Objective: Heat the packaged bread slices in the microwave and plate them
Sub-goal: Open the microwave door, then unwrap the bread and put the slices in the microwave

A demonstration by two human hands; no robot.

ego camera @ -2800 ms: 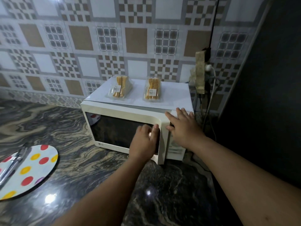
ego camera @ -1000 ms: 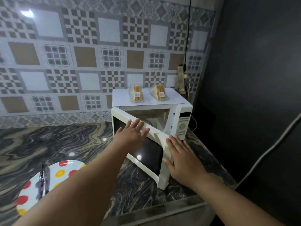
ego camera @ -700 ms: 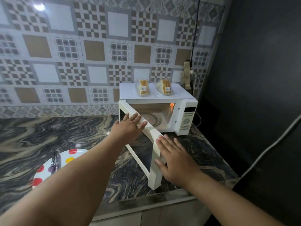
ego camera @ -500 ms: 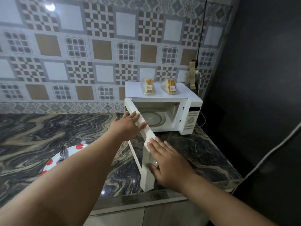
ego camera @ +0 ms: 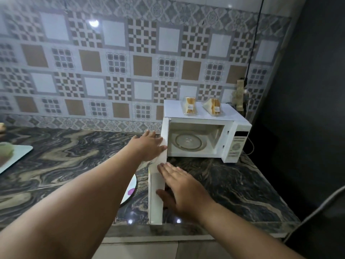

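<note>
Head view: looking down at a marbled counter (ego camera: 233, 184) against a patterned tile wall (ego camera: 115, 62).
Microwave (ego camera: 237, 143): sitting at the counter's back right, its door (ego camera: 155, 199) standing swung wide toward the camera, the glass turntable (ego camera: 188, 142) showing inside.
Left hand (ego camera: 147, 146): lying flat, fingers straight, against the door's outer face.
Right hand (ego camera: 181, 189): pressing open-palmed on the door's inner side.
Bread packs (ego camera: 190, 107): two resting on the microwave's top.
Dotted plate (ego camera: 129, 189): peeking out beneath the left forearm.

We count two packs of bread slices, one (ego camera: 190, 108) and another (ego camera: 213, 107), on one microwave (ego camera: 205, 136) beyond our two hands: left (ego camera: 149, 146), right (ego camera: 179, 191). One dotted plate (ego camera: 129, 190) lies beside our left forearm; one white board (ego camera: 16, 156) well left.
</note>
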